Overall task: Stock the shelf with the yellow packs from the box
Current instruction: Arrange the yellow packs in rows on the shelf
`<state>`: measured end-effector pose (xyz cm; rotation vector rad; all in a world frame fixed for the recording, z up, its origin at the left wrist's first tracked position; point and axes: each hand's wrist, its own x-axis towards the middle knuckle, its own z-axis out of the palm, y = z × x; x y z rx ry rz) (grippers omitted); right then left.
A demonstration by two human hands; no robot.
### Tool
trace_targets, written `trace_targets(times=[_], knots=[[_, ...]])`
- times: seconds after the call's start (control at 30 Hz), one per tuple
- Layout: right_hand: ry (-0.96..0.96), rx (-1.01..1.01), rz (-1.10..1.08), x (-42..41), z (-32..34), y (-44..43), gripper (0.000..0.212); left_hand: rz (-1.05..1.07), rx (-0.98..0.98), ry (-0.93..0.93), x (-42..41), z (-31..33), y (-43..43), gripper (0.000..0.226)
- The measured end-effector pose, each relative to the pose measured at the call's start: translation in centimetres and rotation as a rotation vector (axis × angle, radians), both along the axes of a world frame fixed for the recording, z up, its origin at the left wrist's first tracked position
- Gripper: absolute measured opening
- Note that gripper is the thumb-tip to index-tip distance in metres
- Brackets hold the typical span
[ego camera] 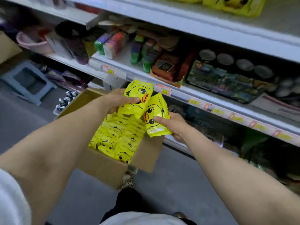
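Yellow packs [116, 138] fill the cardboard box [105, 169] below the shelf [194, 25]; the left hand [118, 99] grips one pack [138, 98], the right hand [173, 125] pinches another pack [157, 117], both held clear of the box, likely for shelving.

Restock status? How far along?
Done: a few shelved packs sit on the top shelf. In hand: left hand grips the left pack, right hand grips the right pack, both above the box. Left: boxed packs look plentiful, so most remains.
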<state>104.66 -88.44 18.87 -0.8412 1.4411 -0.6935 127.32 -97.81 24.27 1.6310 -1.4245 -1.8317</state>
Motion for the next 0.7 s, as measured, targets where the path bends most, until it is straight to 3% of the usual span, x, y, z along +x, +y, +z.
trace_targets(times=[0.07, 0.17, 0.4, 0.7], knots=[[0.021, -0.063, -0.032, -3.5, 2.9, 1.3, 0.023, -0.045, -0.054, 0.015, -3.9, 2.7, 0.5, 0.064], [0.033, -0.162, -0.071, -8.7, 6.5, 3.7, 0.009, -0.084, -0.177, 0.096, -10.2, 7.2, 1.6, 0.033], [0.108, -0.361, -0.207, -20.4, 14.9, 8.2, 0.015, -0.164, -0.390, 0.210, -22.1, 17.8, 3.1, 0.025], [0.347, -0.551, -0.272, -30.7, 24.3, 9.7, 0.022, -0.265, -0.590, 0.057, -31.0, 27.3, 1.5, 0.031]])
